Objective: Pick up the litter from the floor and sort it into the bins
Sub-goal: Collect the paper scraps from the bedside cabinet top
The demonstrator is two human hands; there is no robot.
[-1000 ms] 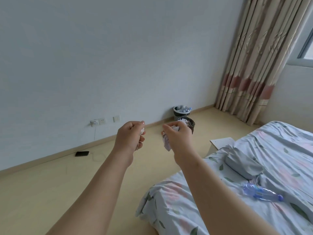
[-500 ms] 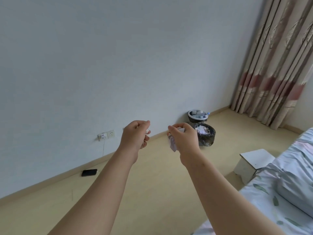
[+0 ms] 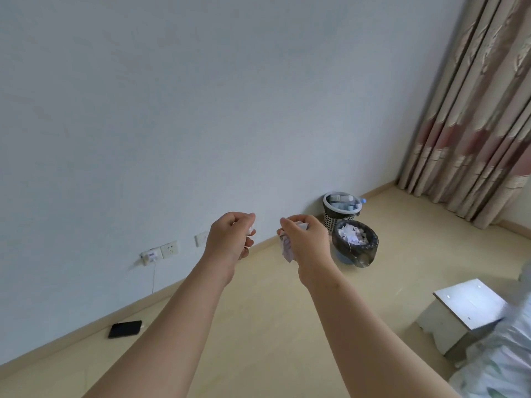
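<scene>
I'm holding both hands out above the floor point(image 3: 258, 326): left hand point(image 3: 230, 237) pinching a white scrap point(image 3: 250, 230), right hand point(image 3: 309, 242) pinching crumpled paper point(image 3: 287, 248). Two bins point(image 3: 355, 242) are standing beyond, by the wall.

Both arms outstretched, left hand point(image 3: 230, 237) fisted, right hand point(image 3: 309, 242) — fingers pinched closed

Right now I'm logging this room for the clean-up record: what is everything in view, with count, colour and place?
Bottle bin: one, black-and-white mesh, by the wall, holding clear bottles.
Paper bin: one, black liner, in front of the bottle bin, holding white scraps.
Phone: one, black, on the floor by the skirting.
Wall sockets: white, low on the wall.
Stool: one, white, beside the bed.
Curtain: beige and pink, right.
Left hand: closed on a small white scrap.
Right hand: holding crumpled paper.
</scene>
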